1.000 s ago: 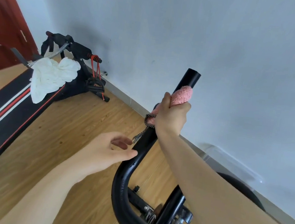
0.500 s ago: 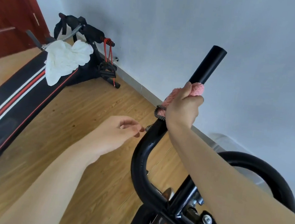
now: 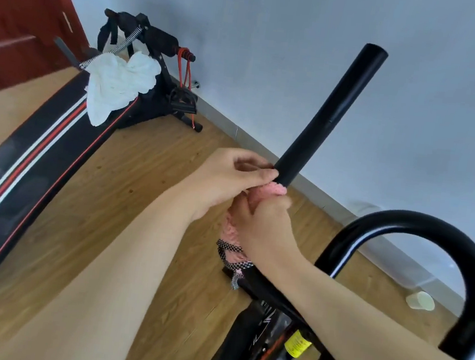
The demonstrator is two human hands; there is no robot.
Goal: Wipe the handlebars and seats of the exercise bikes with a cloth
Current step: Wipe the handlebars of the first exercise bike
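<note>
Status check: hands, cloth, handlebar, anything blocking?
Right hand grips pink cloth around the handlebar post. Left hand pinches the cloth's top edge. Nothing in the way up the post.

Both hands (image 3: 246, 198) on clothed handlebar (image 3: 332, 116)

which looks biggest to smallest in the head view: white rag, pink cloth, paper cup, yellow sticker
1. white rag
2. pink cloth, partly hidden by the hands, so unsure
3. paper cup and yellow sticker look about alike, and the sticker is nearer the camera
</note>
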